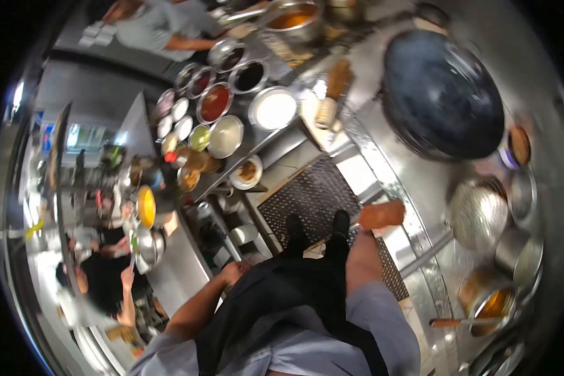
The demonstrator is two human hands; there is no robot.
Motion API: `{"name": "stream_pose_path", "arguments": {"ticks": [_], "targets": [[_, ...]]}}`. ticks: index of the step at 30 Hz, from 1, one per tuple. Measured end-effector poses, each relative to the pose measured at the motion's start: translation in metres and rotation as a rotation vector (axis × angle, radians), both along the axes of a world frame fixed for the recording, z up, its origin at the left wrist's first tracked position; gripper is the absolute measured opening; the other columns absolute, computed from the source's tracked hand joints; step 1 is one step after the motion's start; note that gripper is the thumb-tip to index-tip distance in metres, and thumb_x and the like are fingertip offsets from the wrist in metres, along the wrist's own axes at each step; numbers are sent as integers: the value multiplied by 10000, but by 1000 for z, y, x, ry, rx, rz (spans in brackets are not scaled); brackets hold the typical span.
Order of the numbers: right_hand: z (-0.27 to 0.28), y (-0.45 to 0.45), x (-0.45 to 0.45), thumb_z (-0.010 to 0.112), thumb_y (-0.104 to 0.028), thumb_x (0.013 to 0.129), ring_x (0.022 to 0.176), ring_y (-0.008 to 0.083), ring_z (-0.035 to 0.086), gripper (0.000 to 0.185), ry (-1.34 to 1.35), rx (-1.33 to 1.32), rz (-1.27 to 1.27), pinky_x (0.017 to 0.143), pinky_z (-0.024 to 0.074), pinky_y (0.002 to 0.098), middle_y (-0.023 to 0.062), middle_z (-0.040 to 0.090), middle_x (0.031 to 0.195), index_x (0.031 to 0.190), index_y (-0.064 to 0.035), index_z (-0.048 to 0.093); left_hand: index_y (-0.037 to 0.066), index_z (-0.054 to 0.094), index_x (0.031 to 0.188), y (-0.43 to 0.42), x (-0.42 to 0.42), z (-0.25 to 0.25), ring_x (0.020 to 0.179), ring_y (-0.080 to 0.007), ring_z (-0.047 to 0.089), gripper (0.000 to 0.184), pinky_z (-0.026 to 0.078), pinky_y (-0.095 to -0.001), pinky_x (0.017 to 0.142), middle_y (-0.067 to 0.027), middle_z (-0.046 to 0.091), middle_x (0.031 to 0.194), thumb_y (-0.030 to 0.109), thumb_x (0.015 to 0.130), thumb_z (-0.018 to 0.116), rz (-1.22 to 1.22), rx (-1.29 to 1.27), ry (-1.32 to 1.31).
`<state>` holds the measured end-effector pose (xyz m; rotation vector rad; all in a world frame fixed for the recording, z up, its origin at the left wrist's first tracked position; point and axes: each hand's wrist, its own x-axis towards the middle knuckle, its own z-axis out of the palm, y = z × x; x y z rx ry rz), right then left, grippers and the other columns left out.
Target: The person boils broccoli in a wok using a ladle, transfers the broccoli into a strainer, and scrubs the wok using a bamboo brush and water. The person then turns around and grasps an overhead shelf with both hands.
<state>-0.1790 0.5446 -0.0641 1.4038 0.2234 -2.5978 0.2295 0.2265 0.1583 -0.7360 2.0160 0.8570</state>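
Beside the black apron, my left hand has its fingers curled; what they hold, if anything, is hidden. My right hand is stretched over the metal edge of the stove, a smeared reddish-brown shape whose fingers cannot be made out. A large dark wok sits on the steel cooktop, farther forward than my right hand. To my left are metal bowls of sauce, among them a red one, a white one and a dark one.
Pots stand at the right, one with orange liquid and a wooden-handled utensil. A perforated mat covers the floor around my feet. One person in grey works at the top left, another in black at the left.
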Motion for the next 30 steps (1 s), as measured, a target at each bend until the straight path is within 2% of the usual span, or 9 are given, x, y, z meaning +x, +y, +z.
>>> {"name": "stream_pose_path", "arguments": {"ticks": [12,13,15,16,19,22,25,29,30], "targets": [[44,5,15,532,-361,989,775,184,594,179,-92,-7,91,679,492,360,-19,612,834,1007,-199,607,81,647,1261,-28,7,-23,1137,-289,658,533,501,-364,963,-158,689,1211,448,875,641,83,56,-59],[33,15,26,532,-361,990,770,182,592,175,-137,12,151,674,490,357,-21,610,830,1006,-203,606,79,648,1260,-25,-10,-13,1138,-289,657,534,499,-359,967,-151,692,1207,447,873,647,43,52,-60],[-73,53,81,536,-361,990,762,167,590,187,-343,14,300,661,504,368,-27,589,827,1061,-194,583,70,650,1252,-29,-19,-23,1127,-285,662,520,499,-349,964,-156,697,1189,427,874,655,71,36,-36],[-90,73,110,529,-450,981,785,177,600,277,-267,87,421,639,507,368,-2,608,865,1087,-199,581,65,651,1248,-30,-25,-29,1121,-283,664,513,500,-343,963,-158,699,1180,417,875,659,83,33,-22],[-68,120,161,479,-579,983,727,194,595,416,-406,353,594,577,489,378,43,599,821,1010,-175,569,47,659,1221,-10,-91,15,1074,-260,681,459,510,-331,942,-161,704,1161,340,869,690,-46,55,62],[-27,179,209,489,-558,982,671,217,593,412,-593,537,480,591,490,424,61,596,770,997,-153,562,31,662,1200,-10,-123,2,1017,-237,698,388,522,-323,899,-157,719,1110,268,893,683,107,225,264],[9,247,243,508,-516,982,680,229,604,402,-691,678,309,642,516,477,81,595,765,1036,-122,566,14,701,1105,5,-202,7,842,-245,705,255,536,-347,790,-155,731,888,202,986,577,-45,39,406],[23,323,276,578,-503,967,519,166,500,411,-465,866,-270,405,388,298,31,515,648,1042,-100,567,16,699,1111,53,-349,49,795,-243,685,242,532,-350,749,-153,717,876,180,981,577,-243,156,661],[48,322,270,572,-537,962,547,163,507,440,-387,936,-350,441,406,300,27,529,678,1068,-110,562,19,699,1113,69,-384,62,807,-245,681,236,530,-348,751,-154,708,887,169,975,581,-293,200,779]]}}
